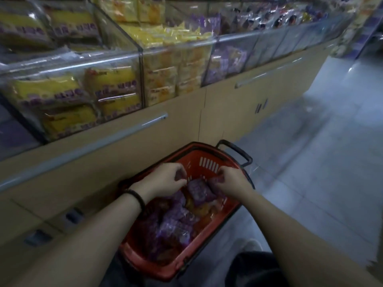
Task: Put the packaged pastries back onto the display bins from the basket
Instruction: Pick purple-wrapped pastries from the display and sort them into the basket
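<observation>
While both hands reach into red basket (pixel 209 162) on floor at 6 o'clock: left hand (pixel 164 179), black band on wrist, fingers curled, pinching near purple pack (pixel 199 190); grip on it unclear. Right hand (pixel 232 182) closed round second purple pack (pixel 216 180) at basket's far end. More purple and orange packs (pixel 176 222) heaped inside basket. Clear display bins (pixel 116 59) at 10 to 12 o'clock, stocked with yellow packs (pixel 112 79); purple packs in bins toward 1 o'clock. Beige cabinet (pixel 228 108) below bins.
</observation>
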